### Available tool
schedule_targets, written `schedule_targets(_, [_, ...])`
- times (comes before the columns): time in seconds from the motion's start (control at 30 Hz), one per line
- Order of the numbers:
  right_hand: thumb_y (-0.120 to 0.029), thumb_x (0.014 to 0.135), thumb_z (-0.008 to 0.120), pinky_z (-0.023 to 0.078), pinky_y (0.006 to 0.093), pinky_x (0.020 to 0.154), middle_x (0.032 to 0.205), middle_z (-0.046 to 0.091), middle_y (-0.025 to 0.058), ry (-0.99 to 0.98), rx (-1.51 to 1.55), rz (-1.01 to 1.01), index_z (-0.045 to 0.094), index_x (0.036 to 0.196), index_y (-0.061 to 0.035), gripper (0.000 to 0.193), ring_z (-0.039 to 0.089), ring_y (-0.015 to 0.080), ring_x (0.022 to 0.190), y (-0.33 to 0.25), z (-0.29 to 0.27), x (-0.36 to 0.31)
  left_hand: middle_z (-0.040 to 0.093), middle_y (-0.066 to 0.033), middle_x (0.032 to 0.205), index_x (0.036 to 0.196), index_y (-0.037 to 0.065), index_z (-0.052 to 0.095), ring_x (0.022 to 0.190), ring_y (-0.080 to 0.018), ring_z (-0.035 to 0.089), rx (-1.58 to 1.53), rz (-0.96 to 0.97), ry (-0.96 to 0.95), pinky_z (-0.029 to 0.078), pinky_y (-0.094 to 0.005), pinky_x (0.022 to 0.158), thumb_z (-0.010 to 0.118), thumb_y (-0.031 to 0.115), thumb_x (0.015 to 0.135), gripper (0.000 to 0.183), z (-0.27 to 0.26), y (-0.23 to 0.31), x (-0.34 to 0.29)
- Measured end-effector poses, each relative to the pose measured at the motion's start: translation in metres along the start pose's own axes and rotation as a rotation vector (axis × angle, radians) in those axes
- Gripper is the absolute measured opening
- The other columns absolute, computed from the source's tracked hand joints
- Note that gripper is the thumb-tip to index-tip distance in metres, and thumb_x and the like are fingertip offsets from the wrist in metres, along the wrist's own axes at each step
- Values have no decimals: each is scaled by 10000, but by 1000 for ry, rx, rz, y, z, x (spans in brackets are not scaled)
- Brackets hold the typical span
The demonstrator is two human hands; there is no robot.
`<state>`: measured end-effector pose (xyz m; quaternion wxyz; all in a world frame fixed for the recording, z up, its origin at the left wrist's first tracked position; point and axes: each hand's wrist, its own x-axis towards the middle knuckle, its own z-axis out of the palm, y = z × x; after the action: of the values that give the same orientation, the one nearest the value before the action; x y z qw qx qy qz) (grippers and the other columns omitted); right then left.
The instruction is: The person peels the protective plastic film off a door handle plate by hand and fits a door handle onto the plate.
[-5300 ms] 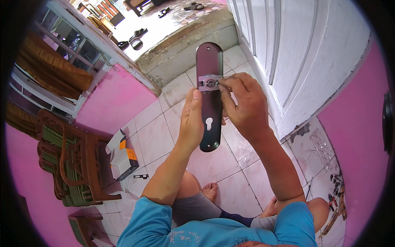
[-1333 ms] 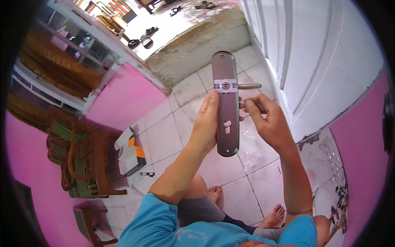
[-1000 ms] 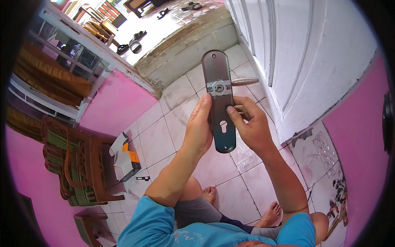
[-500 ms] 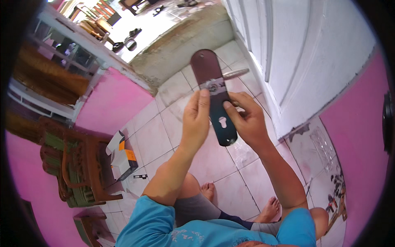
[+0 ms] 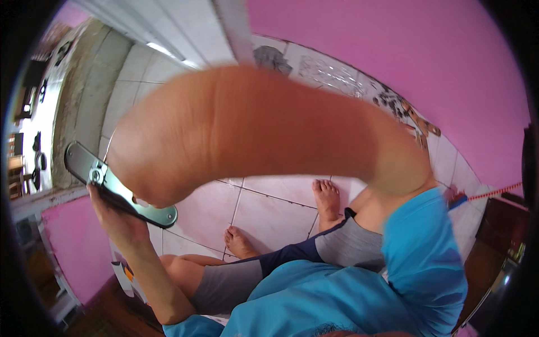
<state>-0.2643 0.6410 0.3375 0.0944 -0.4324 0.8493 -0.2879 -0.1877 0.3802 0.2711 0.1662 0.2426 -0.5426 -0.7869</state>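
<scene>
A long door-lock backplate (image 5: 80,159) with rounded ends lies slantwise at the left, a screw hole near each end and a round fitting on its upper half. My left hand (image 5: 119,220) grips its lower long edge from beneath. Very close to the camera, my right hand (image 5: 163,135) is raised across the view and blurred. It covers part of the plate's upper edge, and its fingers are hidden, so whether it touches the plate does not show.
A white door (image 5: 179,28) stands at the top. Along the pink wall (image 5: 382,45) lie clear plastic wrap (image 5: 331,76), small dark parts (image 5: 393,102) and a wooden-handled tool (image 5: 422,121). An opened box (image 5: 124,278) sits at lower left, my bare feet on the tiles.
My view has turned to the right, so the door and wall have swung across. My right hand has left its grip low on the plate and come up close to the camera.
</scene>
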Motion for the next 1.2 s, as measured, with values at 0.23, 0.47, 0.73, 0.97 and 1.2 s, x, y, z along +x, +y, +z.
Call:
schedule_targets(0.23, [-384, 983, 584, 522, 449, 759, 961, 703, 204, -319, 63, 378, 673, 1086, -27, 383, 667, 365, 844, 135, -11, -151, 642, -214, 1138, 1270, -18, 553, 1010, -330, 632, -213, -395, -421, 507, -482, 908, 364, 470, 1032, 575, 5, -43, -68])
schedule_targets(0.47, [-193, 927, 641, 501, 478, 912, 1131, 646, 186, 302, -21, 937, 659, 1113, -14, 259, 620, 397, 1054, 222, 205, -355, 674, -169, 1039, 1217, 9, 560, 906, -281, 677, 133, -732, -393, 558, -440, 841, 293, 573, 1043, 648, 31, -135, -97])
schedule_targets(0.73, [-174, 891, 684, 475, 457, 884, 1050, 641, 112, 394, -18, 599, 664, 1045, -49, 200, 611, 311, 1010, 203, 272, -274, 661, -164, 981, 1182, -9, 602, 886, -296, 650, -54, -923, -292, 522, -457, 888, 321, 492, 1007, 600, 63, -230, -123])
schedule_targets(0.97, [-211, 891, 685, 441, 483, 937, 1119, 616, 155, 528, -187, 857, 630, 1119, -32, 295, 577, 361, 1083, 224, 247, -294, 668, -151, 940, 1169, -33, 621, 897, -295, 654, -63, -868, -410, 521, -456, 898, 300, 483, 981, 636, 77, -264, -114])
schedule_targets(1.2, [-187, 883, 687, 456, 483, 938, 1140, 593, 167, 380, -388, 1209, 589, 1176, -11, 356, 551, 375, 1116, 216, 272, -406, 645, -175, 1024, 1192, -58, 561, 940, -311, 650, -260, -1060, -686, 531, -438, 879, 332, 506, 969, 649, 115, -293, -110])
